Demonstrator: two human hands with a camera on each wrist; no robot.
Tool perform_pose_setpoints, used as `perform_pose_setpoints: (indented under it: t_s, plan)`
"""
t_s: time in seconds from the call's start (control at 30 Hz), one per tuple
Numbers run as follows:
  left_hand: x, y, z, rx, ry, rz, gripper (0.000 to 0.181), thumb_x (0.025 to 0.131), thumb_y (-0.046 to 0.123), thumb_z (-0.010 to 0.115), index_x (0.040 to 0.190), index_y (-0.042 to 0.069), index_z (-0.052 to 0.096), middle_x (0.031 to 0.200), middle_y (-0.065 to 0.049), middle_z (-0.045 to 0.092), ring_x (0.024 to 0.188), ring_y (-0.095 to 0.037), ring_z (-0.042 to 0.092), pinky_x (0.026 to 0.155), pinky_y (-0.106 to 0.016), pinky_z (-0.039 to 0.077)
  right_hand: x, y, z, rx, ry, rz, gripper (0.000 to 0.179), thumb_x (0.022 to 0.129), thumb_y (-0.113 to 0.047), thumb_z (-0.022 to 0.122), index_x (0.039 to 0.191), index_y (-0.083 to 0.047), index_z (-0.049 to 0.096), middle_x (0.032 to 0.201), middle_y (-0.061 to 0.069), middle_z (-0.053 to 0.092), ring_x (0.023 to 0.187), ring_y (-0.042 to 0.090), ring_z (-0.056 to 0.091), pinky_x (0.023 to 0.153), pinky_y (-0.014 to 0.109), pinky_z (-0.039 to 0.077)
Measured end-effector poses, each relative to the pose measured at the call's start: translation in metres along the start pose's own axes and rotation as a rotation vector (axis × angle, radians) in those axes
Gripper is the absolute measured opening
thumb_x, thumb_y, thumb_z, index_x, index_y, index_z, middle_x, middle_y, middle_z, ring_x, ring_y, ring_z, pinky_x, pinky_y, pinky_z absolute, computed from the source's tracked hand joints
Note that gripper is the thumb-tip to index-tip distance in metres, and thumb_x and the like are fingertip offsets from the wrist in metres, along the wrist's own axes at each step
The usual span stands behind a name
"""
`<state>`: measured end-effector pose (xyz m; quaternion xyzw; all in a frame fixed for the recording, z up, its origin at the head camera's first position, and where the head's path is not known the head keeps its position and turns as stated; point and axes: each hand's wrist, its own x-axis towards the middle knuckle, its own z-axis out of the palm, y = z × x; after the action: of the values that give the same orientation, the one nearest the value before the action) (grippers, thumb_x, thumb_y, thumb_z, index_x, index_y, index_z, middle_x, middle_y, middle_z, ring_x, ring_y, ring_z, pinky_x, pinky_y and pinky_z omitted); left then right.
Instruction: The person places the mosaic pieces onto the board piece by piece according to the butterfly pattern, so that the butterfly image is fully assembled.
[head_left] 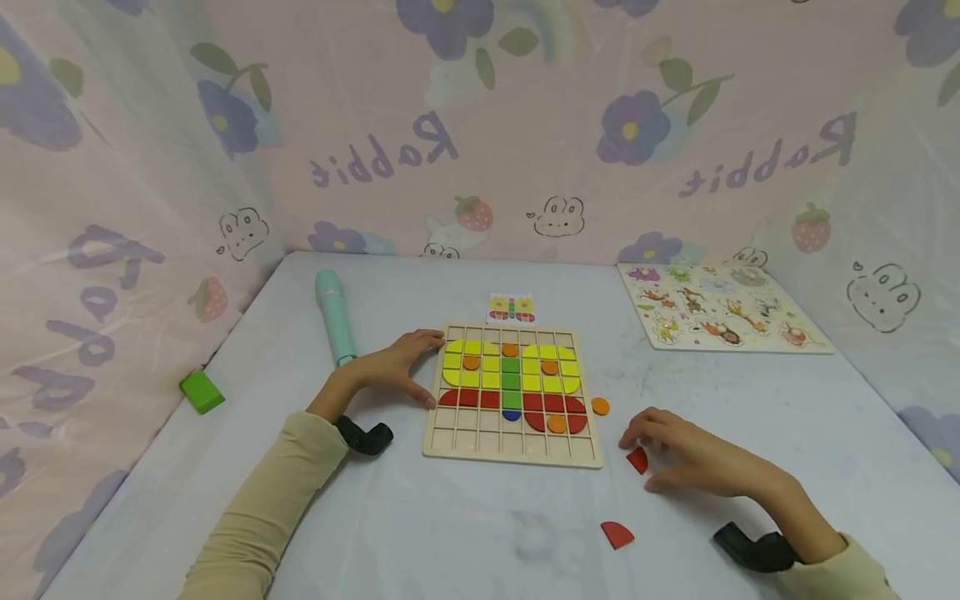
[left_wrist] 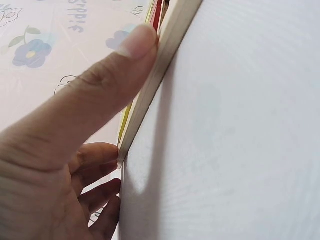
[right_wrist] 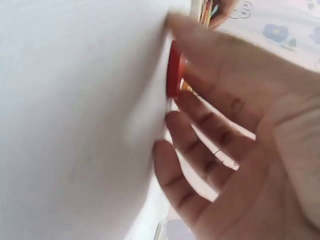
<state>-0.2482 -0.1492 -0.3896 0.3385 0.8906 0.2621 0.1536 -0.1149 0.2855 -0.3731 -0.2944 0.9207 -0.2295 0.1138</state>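
A wooden grid board (head_left: 512, 446) lies mid-table, with yellow, green, red, orange and blue pieces set in its cells. My left hand (head_left: 392, 367) rests at the board's left side, thumb and fingertips against the edge (left_wrist: 150, 92), fingers fairly straight. To the right of the board, my right hand (head_left: 693, 454) spreads thumb and fingers around a red quarter-circle piece (head_left: 637, 460) on the table. In the right wrist view that red piece (right_wrist: 173, 70) stands between thumb and fingers, with no firm pinch showing. Another red quarter-circle piece (head_left: 617, 534) lies nearer the front.
An orange disc (head_left: 601, 406) sits just beyond the board's right edge. Behind the board is a small pattern card (head_left: 512, 308). A mint-green microphone-shaped object (head_left: 334, 317) and a green block (head_left: 202, 392) lie to the left. At back right is an animal puzzle board (head_left: 720, 308).
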Motion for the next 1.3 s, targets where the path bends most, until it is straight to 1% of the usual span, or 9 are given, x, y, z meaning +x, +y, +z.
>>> perform_pose_setpoints:
  t_s: [0.07, 0.17, 0.43, 0.53, 0.63, 0.8, 1.0, 1.13, 1.3]
  plan:
    - [0.000, 0.000, 0.000, 0.000, 0.000, 0.002, 0.098, 0.069, 0.041, 0.080, 0.143, 0.002, 0.029, 0.152, -0.013, 0.018, 0.140, -0.032, 0.014, 0.112, -0.050, 0.017, -0.001, 0.004, 0.000, 0.044, -0.019, -0.045, 0.030, 0.078, -0.023, 0.075, 0.104, -0.024, 0.060, 0.103, -0.012, 0.054, 0.090, 0.007, 0.051, 0.078, 0.023, 0.048]
    - [0.000, 0.000, 0.001, -0.002, 0.000, 0.001, 0.098, 0.069, 0.041, 0.081, 0.143, 0.003, 0.030, 0.152, -0.013, 0.018, 0.140, -0.032, 0.014, 0.112, -0.050, 0.018, 0.000, 0.009, 0.001, 0.057, -0.007, -0.114, 0.023, 0.081, -0.019, 0.072, 0.101, -0.021, 0.060, 0.097, -0.012, 0.056, 0.085, 0.006, 0.054, 0.074, 0.023, 0.050]
    - [0.000, 0.000, 0.000, -0.005, 0.003, 0.004, 0.098, 0.068, 0.041, 0.081, 0.143, 0.003, 0.030, 0.152, -0.013, 0.018, 0.140, -0.031, 0.013, 0.112, -0.050, 0.017, 0.015, 0.001, -0.004, -0.014, 0.079, -0.071, 0.022, 0.080, -0.024, 0.074, 0.098, -0.018, 0.063, 0.085, -0.016, 0.058, 0.077, 0.005, 0.052, 0.067, 0.022, 0.048]
    - [-0.001, 0.000, 0.000, -0.007, 0.001, -0.002, 0.098, 0.068, 0.041, 0.081, 0.143, 0.003, 0.030, 0.152, -0.012, 0.018, 0.140, -0.032, 0.013, 0.112, -0.050, 0.017, 0.029, -0.009, -0.006, -0.037, 0.125, -0.085, 0.024, 0.080, -0.023, 0.074, 0.100, -0.014, 0.065, 0.086, -0.015, 0.059, 0.078, 0.005, 0.052, 0.067, 0.023, 0.049]
    - [-0.001, -0.001, 0.000, -0.005, 0.002, -0.009, 0.098, 0.068, 0.041, 0.081, 0.143, 0.003, 0.030, 0.152, -0.012, 0.019, 0.140, -0.032, 0.014, 0.112, -0.050, 0.017, 0.050, -0.026, -0.006, -0.045, 0.152, -0.110, 0.026, 0.080, -0.022, 0.074, 0.102, -0.012, 0.066, 0.087, -0.012, 0.060, 0.079, 0.008, 0.053, 0.068, 0.026, 0.050]
    - [0.001, 0.000, 0.000, -0.004, -0.001, -0.011, 0.098, 0.068, 0.042, 0.081, 0.143, 0.004, 0.030, 0.153, -0.012, 0.019, 0.140, -0.032, 0.013, 0.112, -0.050, 0.017, 0.091, -0.058, -0.001, -0.059, 0.126, -0.184, 0.025, 0.082, -0.025, 0.072, 0.103, -0.012, 0.067, 0.091, -0.009, 0.062, 0.083, 0.010, 0.054, 0.074, 0.029, 0.050]
    - [0.001, 0.001, 0.000, -0.007, -0.002, -0.007, 0.097, 0.068, 0.041, 0.081, 0.142, 0.003, 0.030, 0.152, -0.012, 0.018, 0.140, -0.031, 0.013, 0.112, -0.050, 0.017, 0.136, -0.079, 0.018, -0.124, 0.062, -0.249, 0.023, 0.082, -0.028, 0.072, 0.101, -0.016, 0.068, 0.086, -0.010, 0.061, 0.078, 0.009, 0.053, 0.070, 0.021, 0.047]
    - [0.002, 0.000, 0.001, -0.012, -0.008, -0.007, 0.097, 0.069, 0.041, 0.081, 0.143, 0.003, 0.030, 0.152, -0.012, 0.018, 0.140, -0.031, 0.013, 0.112, -0.050, 0.017, 0.150, -0.086, 0.028, -0.145, 0.010, -0.263, 0.022, 0.083, -0.028, 0.072, 0.100, -0.015, 0.069, 0.088, -0.009, 0.062, 0.077, 0.007, 0.053, 0.069, 0.020, 0.047]
    - [0.002, -0.001, 0.001, -0.005, -0.006, -0.012, 0.097, 0.069, 0.041, 0.081, 0.143, 0.004, 0.030, 0.153, -0.012, 0.018, 0.140, -0.031, 0.013, 0.112, -0.050, 0.017, 0.155, -0.090, 0.034, -0.144, -0.017, -0.266, 0.019, 0.083, -0.024, 0.071, 0.099, -0.015, 0.070, 0.088, -0.008, 0.062, 0.077, 0.007, 0.053, 0.069, 0.020, 0.046]
